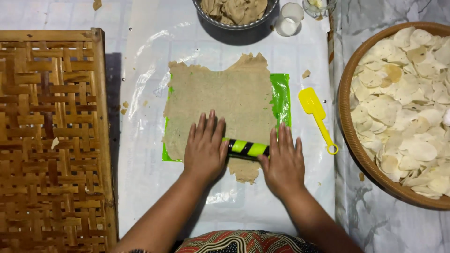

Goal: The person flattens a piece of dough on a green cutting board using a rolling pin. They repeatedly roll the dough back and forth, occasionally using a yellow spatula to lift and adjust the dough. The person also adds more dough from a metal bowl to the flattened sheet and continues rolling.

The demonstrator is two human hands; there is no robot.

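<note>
Dough sheet, one, under one striped roller and two hands.

Single view, head-worn camera. Position: above the desk, at the person's head. Direction: almost straight down, slightly forward, away from the body. Range: close, about arm's reach; both forearms enter from the bottom edge. Coverage: woven rack at left, round basket cropped at right. No second view.
</note>
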